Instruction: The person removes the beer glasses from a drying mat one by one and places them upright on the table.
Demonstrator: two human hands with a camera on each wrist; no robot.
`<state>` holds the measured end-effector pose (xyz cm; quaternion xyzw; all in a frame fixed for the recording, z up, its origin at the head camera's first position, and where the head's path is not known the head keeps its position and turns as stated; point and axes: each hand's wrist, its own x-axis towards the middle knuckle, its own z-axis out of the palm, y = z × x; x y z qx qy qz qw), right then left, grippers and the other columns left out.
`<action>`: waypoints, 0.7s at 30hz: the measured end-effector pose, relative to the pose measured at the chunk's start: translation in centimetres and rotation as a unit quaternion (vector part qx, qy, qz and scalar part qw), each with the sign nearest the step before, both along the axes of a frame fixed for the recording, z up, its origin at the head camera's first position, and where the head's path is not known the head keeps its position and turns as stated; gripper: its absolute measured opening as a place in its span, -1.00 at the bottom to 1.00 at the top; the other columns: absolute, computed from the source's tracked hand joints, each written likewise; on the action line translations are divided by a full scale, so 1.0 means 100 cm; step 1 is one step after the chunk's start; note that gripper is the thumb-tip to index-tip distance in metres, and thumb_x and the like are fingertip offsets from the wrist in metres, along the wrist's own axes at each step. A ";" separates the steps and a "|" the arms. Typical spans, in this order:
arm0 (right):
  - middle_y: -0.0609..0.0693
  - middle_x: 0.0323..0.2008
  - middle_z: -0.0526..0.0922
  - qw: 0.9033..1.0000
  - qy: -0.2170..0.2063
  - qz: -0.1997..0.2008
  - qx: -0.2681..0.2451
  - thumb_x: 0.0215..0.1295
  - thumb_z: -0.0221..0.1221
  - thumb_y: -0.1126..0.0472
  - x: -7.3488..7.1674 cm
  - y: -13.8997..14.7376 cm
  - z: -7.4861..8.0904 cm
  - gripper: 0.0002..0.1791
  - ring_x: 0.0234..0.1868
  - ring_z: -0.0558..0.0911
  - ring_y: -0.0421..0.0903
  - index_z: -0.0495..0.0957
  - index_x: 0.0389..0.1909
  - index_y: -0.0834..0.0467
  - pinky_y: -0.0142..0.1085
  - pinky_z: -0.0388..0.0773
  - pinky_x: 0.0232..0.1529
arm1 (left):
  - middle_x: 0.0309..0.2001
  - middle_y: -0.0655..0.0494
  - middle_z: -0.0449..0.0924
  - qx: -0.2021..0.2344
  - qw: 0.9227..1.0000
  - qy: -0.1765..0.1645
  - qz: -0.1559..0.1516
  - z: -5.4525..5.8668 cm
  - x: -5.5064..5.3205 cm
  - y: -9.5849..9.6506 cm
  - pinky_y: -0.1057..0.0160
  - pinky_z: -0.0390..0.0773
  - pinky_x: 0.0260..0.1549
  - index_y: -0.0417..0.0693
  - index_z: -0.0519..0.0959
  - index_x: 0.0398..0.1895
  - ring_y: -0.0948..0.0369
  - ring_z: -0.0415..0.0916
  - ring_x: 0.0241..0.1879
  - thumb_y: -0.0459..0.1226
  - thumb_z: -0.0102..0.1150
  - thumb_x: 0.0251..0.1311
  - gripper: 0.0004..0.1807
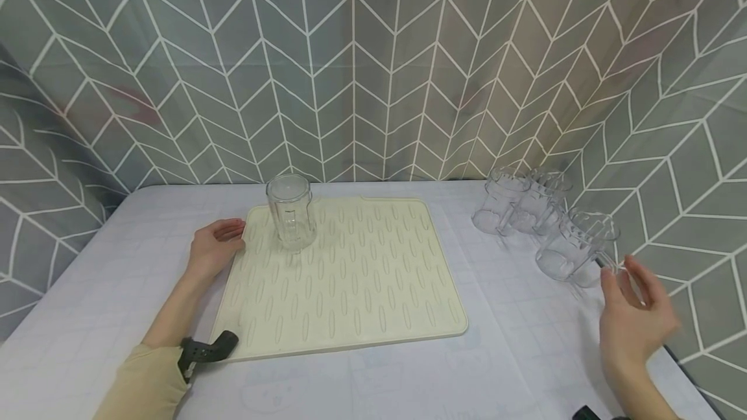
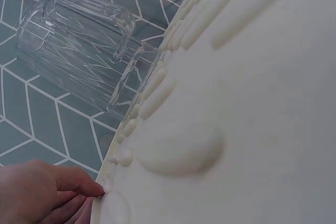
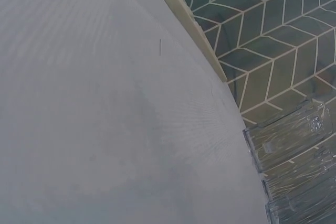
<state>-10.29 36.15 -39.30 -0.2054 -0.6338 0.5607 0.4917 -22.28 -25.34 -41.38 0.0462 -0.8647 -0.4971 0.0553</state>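
My left hand [image 1: 216, 248] rests on the table at the left edge of a cream ridged drying mat [image 1: 373, 277], fingers loosely bent. In the left wrist view, a fingertip of the left hand [image 2: 47, 192] touches the mat's rim. A clear glass mug [image 1: 292, 212] stands upright on the mat's back left part, its handle turned toward me. At the right, my right hand [image 1: 639, 316] is at the handle of the nearest of several clear glass mugs [image 1: 563, 251], thumb and fingers apart. The right wrist view does not show this hand.
Two more clear mugs [image 1: 496, 203] stand close together behind the nearest one, near the table's back right. A white cloth [image 1: 408, 381] covers the table. Patterned grey curtain [image 1: 373, 70] hangs behind and along the right side.
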 end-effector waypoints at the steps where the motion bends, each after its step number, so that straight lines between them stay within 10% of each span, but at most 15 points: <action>1: -0.12 -0.04 0.72 0.999 0.004 -0.007 0.043 0.09 0.36 0.48 0.000 -0.002 0.001 -0.61 0.01 0.70 -0.28 0.68 0.00 0.27 -0.54 0.59 0.05 | 0.27 -0.34 0.47 0.001 1.000 0.000 0.000 0.000 0.000 0.000 0.71 0.41 -0.16 -0.40 0.36 0.34 -0.17 0.46 0.27 -0.45 0.07 0.19 -0.42; 9: 0.03 -0.07 0.71 0.972 0.129 0.081 0.178 -0.03 0.25 0.68 -0.002 -0.024 0.008 -0.66 -0.01 0.66 -0.15 0.58 -0.15 0.62 -0.45 0.58 0.12 | 0.27 -0.33 0.47 0.000 1.000 -0.004 -0.001 0.001 0.001 0.000 0.69 0.42 -0.15 -0.39 0.36 0.34 -0.16 0.46 0.28 -0.44 0.08 0.19 -0.41; 21: 0.12 -0.19 0.72 0.948 0.077 0.168 0.257 -0.07 0.25 0.73 0.000 -0.065 0.023 -0.62 -0.11 0.64 -0.32 0.63 -0.13 0.53 -0.57 0.55 0.05 | 0.29 -0.32 0.45 0.001 1.000 -0.009 -0.005 0.000 0.001 -0.001 0.68 0.43 -0.14 -0.37 0.35 0.36 -0.16 0.44 0.29 -0.43 0.08 0.20 -0.40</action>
